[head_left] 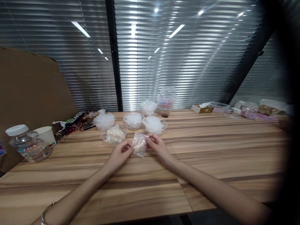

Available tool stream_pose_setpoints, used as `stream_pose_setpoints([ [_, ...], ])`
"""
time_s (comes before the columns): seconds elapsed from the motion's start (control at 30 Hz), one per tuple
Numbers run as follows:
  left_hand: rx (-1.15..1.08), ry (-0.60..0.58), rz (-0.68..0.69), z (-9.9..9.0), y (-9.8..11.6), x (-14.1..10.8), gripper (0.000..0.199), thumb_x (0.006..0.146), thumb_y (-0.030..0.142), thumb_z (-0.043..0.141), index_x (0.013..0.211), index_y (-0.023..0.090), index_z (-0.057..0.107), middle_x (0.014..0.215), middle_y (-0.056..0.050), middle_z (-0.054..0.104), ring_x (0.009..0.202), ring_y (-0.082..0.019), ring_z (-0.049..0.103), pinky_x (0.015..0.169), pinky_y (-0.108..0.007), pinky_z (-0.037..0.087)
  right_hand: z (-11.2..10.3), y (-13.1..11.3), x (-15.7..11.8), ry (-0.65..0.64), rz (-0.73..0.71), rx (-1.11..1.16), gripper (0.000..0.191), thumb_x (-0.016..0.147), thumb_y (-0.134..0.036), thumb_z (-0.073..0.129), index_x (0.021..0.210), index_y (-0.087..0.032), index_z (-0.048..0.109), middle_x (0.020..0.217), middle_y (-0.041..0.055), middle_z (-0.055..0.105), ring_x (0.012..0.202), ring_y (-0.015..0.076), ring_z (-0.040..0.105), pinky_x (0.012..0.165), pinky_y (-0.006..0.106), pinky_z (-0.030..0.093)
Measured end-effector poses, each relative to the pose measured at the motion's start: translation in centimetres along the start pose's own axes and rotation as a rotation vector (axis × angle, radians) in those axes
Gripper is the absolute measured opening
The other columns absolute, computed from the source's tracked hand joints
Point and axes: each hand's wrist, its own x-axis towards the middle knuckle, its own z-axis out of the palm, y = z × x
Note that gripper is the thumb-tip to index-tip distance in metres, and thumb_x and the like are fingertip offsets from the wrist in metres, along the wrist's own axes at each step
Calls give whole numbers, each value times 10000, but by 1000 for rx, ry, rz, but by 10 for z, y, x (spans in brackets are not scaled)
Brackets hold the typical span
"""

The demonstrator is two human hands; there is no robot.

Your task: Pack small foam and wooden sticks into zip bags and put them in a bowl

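Striped wooden table (pixel 222 156) spreads below while my left hand (pixel 122 152) and right hand (pixel 158 147) each pinch 1 side of a small clear bag (pixel 139 144), probably to keep it flat, near the closest clear bowl (pixel 102 135), likely placed for easy reach

I sit facing a wall of glass with horizontal slatted blinds (pixel 199 62), pale light coming through the slats. A dark upright frame (pixel 114 56) divides it ahead of me, and another dark frame (pixel 248 68) slants on my right. Bright ceiling-light reflections (pixel 81 29) streak the glass. Before me spreads a wood-grain tabletop (pixel 225 143), brown-streaked, with a seam (pixel 186 195) near my edge. A brown board (pixel 28 84) stands on my left; dark blur closes my right.
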Motion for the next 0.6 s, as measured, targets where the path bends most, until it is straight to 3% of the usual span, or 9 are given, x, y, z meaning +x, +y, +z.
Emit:
stream_pose_setpoints([
  [0.23,-1,16,26,3,3,-2,221,804,350,576,892,149,546,725,0,531,648,-112,489,604,-212,392,-12,0,7,-19,33,-55,313,691,-413,714,742,-165,530,614,-33,530,549,89,465,524,214,353],
  [0.47,-66,-126,-61,4,4,-3,289,804,412,569,872,131,578,740,-21,546,651,-131,506,584,-221,403,-1,-11,-2,-35,-26,-63,296,702,-419,703,774,-184,538,650,-27,531,551,98,455,521,225,348],
  [0.6,-7,-61,-4,3,8,-4,308,813,413,554,922,129,605,761,-34,575,662,-140,501,588,-220,396,-1,-10,-2,-107,-11,-75,249,788,-420,618,805,-182,548,687,-17,549,595,105,485,579,239,379],
])
